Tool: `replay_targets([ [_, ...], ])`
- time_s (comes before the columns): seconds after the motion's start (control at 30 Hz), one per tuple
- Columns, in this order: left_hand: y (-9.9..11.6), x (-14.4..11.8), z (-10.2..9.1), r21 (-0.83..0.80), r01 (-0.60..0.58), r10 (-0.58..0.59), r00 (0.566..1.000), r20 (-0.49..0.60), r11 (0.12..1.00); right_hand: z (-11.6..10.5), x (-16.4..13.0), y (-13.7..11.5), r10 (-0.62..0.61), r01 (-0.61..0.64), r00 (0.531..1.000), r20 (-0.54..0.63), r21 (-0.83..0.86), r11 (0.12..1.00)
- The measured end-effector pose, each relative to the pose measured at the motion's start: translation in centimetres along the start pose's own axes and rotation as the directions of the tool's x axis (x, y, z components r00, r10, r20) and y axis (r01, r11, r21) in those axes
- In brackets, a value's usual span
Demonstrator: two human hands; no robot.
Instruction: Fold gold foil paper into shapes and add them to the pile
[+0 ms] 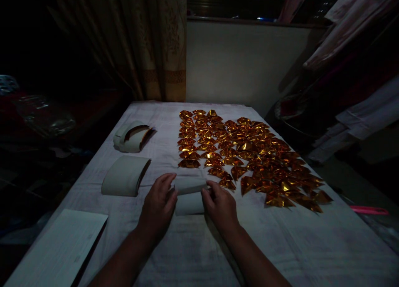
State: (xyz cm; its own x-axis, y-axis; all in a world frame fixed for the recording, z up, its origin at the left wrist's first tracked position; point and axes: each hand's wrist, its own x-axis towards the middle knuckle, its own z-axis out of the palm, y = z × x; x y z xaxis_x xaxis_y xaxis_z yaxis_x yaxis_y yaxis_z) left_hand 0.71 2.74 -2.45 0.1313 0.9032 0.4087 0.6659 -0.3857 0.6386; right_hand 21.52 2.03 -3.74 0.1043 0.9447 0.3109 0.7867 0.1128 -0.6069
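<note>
Your left hand [159, 199] and your right hand [220, 204] meet a folded pale sheet [190, 204] just below the centre of the frame. You pinch its left end between the thumb and fingers of your left hand, and its right end likewise with your right. Beyond it, slightly right of centre, gold folded pieces [188, 147] stand in columns, with a looser gold heap [277, 170] spreading to the right. At the left, you have a curved pale stack [123, 176] and, above it, a bent pale pile [132, 139]. A white slab [57, 247] fills the lower left corner of the cloth-covered table [311, 245].
</note>
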Motion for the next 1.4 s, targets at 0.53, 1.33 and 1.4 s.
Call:
replay_targets([
  [0.53, 0.7, -1.5, 0.6, 0.253, -0.378, 0.243, 0.866, 0.437, 0.89, -2.7, -1.8, -0.1, -0.223, 0.228, 0.933, 0.282, 0.015, 0.974],
  [1.33, 1.2, -0.7, -0.1, 0.201, -0.338, 0.222, 0.868, 0.445, 0.919, -2.1, -2.2, 0.8, -0.316, 0.251, 0.921, 0.229, 0.272, 0.929],
  [1.4, 1.2, -0.6, -0.1, 0.199, -0.322, 0.211, 0.876, 0.434, 0.926, -2.0, -2.3, 1.1, -0.309, 0.234, 0.926, 0.217, 0.313, 0.92],
])
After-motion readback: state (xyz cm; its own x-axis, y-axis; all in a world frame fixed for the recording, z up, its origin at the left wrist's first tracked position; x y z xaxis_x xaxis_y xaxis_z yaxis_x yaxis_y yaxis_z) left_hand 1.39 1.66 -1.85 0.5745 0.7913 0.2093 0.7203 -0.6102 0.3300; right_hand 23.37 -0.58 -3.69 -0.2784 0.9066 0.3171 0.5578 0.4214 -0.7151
